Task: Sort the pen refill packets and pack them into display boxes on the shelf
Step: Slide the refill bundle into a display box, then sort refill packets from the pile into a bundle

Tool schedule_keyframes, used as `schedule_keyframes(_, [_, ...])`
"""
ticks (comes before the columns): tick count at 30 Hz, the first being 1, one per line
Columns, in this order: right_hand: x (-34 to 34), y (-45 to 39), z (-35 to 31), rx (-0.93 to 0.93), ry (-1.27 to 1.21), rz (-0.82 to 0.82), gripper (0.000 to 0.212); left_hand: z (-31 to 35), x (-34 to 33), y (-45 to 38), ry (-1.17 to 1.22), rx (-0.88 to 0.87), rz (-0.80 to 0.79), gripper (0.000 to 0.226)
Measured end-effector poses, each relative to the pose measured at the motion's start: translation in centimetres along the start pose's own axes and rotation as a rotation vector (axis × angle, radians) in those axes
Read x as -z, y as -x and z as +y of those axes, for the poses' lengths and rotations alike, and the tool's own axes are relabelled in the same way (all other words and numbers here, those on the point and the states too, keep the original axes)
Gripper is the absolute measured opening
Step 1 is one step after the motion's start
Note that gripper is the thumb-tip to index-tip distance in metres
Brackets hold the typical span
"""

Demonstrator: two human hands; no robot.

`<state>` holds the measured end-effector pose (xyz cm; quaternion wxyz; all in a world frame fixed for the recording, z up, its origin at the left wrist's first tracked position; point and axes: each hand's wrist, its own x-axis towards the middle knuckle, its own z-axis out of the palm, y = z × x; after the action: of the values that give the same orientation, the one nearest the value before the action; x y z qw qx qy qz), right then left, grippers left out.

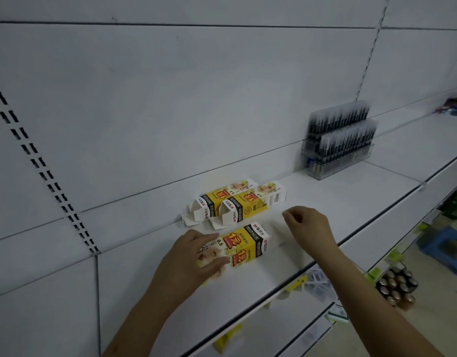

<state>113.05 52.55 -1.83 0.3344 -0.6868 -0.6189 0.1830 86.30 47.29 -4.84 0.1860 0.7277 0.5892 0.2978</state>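
Observation:
Three yellow-and-white display boxes lie on the white shelf. My left hand grips the left end of the nearest box, thumb below and fingers on top. Two more boxes lie side by side behind it near the back panel, their end flaps open to the left. My right hand hovers just right of the near box, fingers loosely curled, holding nothing. A clear rack of dark pen refills stands further right on the shelf.
A slotted upright runs down the back panel at the left. Below the shelf edge at the right hang price tags; a pack of batteries and a blue stool sit lower down.

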Motion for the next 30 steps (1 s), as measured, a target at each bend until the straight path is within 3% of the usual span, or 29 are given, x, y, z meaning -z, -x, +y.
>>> schedule_keyframes(5, [-1.0,0.3,-5.9,0.256,-0.175,0.092,0.026,-0.8,1.2,3.2,0.084,0.13,0.242,0.049])
schedule_keyframes(8, [-3.7,1.7,-11.4,0.407,-0.331,0.063,0.036,-2.4,2.4,6.8,-0.043,0.234,0.374,0.036])
schedule_keyframes(13, [-9.2,7.0,-21.9,0.64,-0.541,-0.122,0.047,-5.8,5.4,14.6,-0.337,0.381,0.476,0.041])
schedule_keyframes(21, [-18.8,18.2,-34.9,0.831,-0.636,-0.428,0.049,-9.9,12.3,27.1,-0.458,0.498,0.584,0.034])
schedule_keyframes(24, [-23.2,22.5,-37.9,0.853,-0.521,-0.543,0.042,-12.4,16.0,31.4,-0.448,0.532,0.71,0.028])
schedule_keyframes(27, [-28.3,26.3,-39.8,0.838,-0.203,-0.586,0.031,-15.8,20.2,36.0,-0.451,0.577,0.816,0.022])
schedule_keyframes(30, [-32.0,29.2,-41.1,0.804,0.155,-0.637,0.039,-19.6,24.2,38.8,-0.459,0.609,0.86,0.022])
